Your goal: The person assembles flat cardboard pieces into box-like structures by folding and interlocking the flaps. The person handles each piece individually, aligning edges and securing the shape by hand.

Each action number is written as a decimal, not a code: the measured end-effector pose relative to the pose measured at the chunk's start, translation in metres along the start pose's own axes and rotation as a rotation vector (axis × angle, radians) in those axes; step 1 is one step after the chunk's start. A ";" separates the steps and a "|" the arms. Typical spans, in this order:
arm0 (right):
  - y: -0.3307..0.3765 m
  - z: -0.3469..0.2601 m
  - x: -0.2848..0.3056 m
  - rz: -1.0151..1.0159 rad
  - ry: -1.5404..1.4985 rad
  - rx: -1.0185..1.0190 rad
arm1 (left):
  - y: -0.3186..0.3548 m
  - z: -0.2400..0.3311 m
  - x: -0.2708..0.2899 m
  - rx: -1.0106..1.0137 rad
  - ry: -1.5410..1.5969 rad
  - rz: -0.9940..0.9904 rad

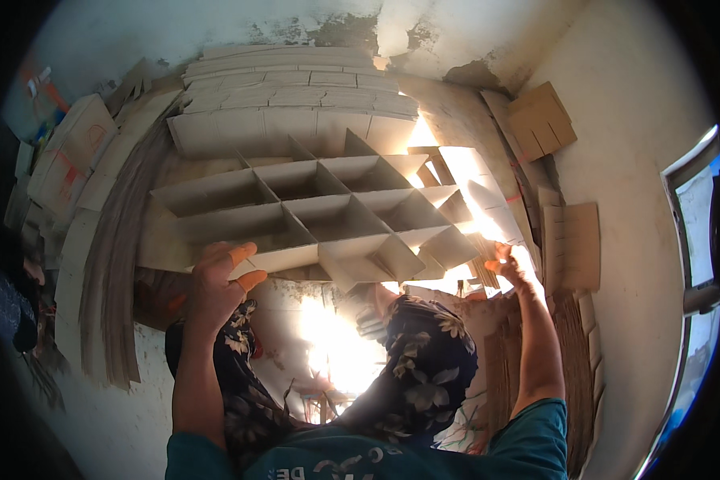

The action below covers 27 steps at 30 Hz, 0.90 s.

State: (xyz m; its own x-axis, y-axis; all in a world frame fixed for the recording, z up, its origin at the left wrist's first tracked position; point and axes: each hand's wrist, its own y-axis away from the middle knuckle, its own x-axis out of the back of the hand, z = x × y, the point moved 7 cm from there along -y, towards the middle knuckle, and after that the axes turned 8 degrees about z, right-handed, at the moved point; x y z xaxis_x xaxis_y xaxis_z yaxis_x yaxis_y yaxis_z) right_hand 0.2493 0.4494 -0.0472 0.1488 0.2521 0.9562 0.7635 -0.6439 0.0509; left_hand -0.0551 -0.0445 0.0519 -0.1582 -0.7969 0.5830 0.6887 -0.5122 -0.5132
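Note:
A grid-shaped cardboard divider (340, 194), made of crossed strips slotted together, lies in front of me. My left hand (220, 280) pinches its near left edge, thumb on the near side and forefinger over the strip. Orange covers sit on those two fingertips. At the right end my right hand (514, 268) has its fingers closed at the edge of the divider, also with orange on the fingertips; strong glare blurs this part. Along the near right side, several strip ends fan out at an angle.
Behind the divider rise stacked cardboard sheets (296, 88). More sheets stand on edge at the left (112, 280) and lower right (572, 360). Slotted cardboard pieces (542, 120) lean by the right wall, near a window (696, 216). My knees are just below the divider.

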 end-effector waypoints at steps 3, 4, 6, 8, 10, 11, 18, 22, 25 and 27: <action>-0.002 0.031 0.037 0.223 -0.008 -0.005 | 0.004 -0.006 0.009 -0.004 0.006 0.041; -0.004 -0.003 0.050 0.296 0.195 0.024 | 0.008 -0.009 0.016 0.016 -0.052 0.064; 0.008 -0.065 0.092 0.562 0.348 0.265 | 0.012 -0.013 0.020 0.043 -0.136 0.109; 0.020 -0.147 0.123 0.627 0.139 0.439 | 0.015 -0.018 0.022 0.067 -0.240 0.074; 0.034 -0.219 0.140 0.666 -0.051 0.514 | 0.016 -0.027 0.024 0.114 -0.304 0.009; 0.041 -0.254 0.146 0.679 -0.103 0.573 | 0.017 -0.034 0.025 0.149 -0.309 -0.034; 0.061 -0.399 0.082 0.255 -0.685 0.798 | 0.020 -0.055 0.016 0.091 -0.154 0.027; 0.061 -0.439 0.051 0.116 -0.606 0.729 | 0.019 -0.053 0.016 0.112 -0.122 0.004; 0.060 -0.456 0.045 0.087 -0.612 0.711 | 0.018 -0.048 0.019 0.126 -0.161 0.009; 0.059 -0.463 0.044 0.087 -0.670 0.707 | 0.013 -0.041 0.023 0.076 -0.165 0.006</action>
State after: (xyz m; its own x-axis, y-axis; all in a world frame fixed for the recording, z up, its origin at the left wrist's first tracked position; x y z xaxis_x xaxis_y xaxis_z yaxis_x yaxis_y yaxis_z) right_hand 0.0097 0.0877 0.1316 0.3822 0.7233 0.5751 0.9010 -0.1535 -0.4058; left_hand -0.0793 -0.0828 0.0333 -0.0398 -0.7332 0.6789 0.7417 -0.4769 -0.4716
